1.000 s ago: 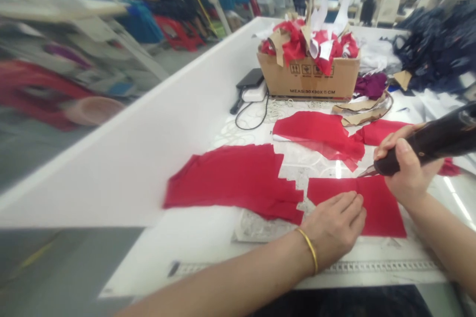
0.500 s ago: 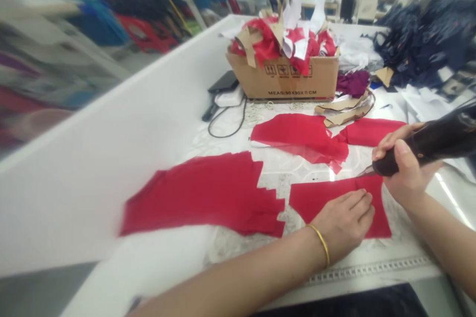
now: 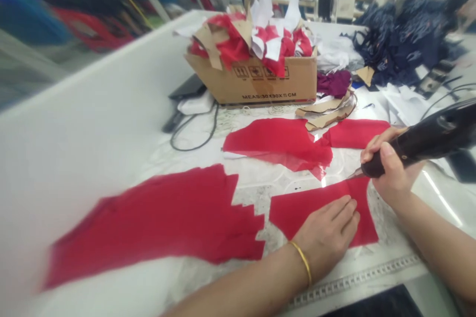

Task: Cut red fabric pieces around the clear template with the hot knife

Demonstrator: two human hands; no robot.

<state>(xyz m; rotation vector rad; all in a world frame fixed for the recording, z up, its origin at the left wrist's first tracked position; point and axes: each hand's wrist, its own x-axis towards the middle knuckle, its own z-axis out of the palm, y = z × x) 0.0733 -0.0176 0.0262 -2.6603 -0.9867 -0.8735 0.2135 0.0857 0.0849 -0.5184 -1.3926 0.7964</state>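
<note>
Bright overhead light, motion-blurred left edge

The small fabric piece [image 3: 320, 203] is plain red, and so are the big layered stack [image 3: 159, 220] and the farther cut pieces [image 3: 278, 141]. The pointed tool [image 3: 427, 138] has a glossy black handle. The bangle [image 3: 302, 260] is gold. The tabletop [image 3: 111, 124] is white, with a pale lace-like pattern around the red. The cardboard box [image 3: 267, 86] is brown with black print, and its scraps [image 3: 230, 47] are red and white. The crumpled cloth [image 3: 334, 81] is purple and the fabric heap [image 3: 401, 44] is navy.
</note>
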